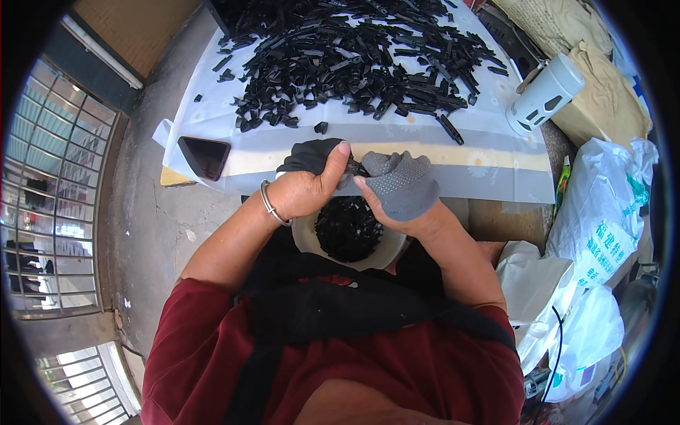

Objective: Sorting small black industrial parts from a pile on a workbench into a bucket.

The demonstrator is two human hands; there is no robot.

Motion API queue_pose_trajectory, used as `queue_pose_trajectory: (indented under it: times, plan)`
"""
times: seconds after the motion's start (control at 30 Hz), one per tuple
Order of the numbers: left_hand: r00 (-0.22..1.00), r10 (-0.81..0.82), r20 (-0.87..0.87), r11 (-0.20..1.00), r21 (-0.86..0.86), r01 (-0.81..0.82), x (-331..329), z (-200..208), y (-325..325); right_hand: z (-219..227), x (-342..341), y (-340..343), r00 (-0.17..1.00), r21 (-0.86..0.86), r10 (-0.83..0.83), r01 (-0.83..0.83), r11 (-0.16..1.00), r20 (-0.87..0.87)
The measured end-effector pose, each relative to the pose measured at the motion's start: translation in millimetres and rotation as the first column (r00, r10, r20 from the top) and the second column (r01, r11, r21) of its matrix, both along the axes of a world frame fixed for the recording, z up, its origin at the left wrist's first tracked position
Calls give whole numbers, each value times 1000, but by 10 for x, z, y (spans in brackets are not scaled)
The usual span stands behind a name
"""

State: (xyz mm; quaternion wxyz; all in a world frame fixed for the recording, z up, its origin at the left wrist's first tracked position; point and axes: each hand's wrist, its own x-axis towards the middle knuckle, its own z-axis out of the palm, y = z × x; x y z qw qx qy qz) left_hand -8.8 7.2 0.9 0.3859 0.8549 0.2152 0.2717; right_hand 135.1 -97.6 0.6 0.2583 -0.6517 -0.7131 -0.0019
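Observation:
My left hand (312,177), in a dark glove with the thumb bare, is closed around a small black plastic piece (359,169). My right hand (400,188), in a grey dotted glove with its thumb also bare, pinches the same piece from the other side. Most of that piece is hidden by the fingers. Both hands meet at the table's near edge, above a pale bowl (305,237) in my lap. Black plastic bits (347,230) fill much of the bowl. Beyond the hands, a heap of black plastic parts (340,64), some long strips and some short pieces, covers the table's far part.
A dark phone (204,157) lies at the left corner of the table's patterned cover (496,159). At the right edge stands a white bottle (545,94). White plastic bags (598,205) and a cardboard box (602,92) crowd the right side. Concrete floor (166,212) shows at left.

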Motion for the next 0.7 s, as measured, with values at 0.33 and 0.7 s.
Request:
queue_pose_trajectory:
  times: [0.33,0.7]
  plan:
    - [998,69,-9,946,-316,-68,-63,85,-59,-29,-35,33,992,128,105,-96,987,-70]
    - [991,-10,-130,998,-68,1,-52,43,-55,-171,-150,57,993,100,36,-24,995,-116]
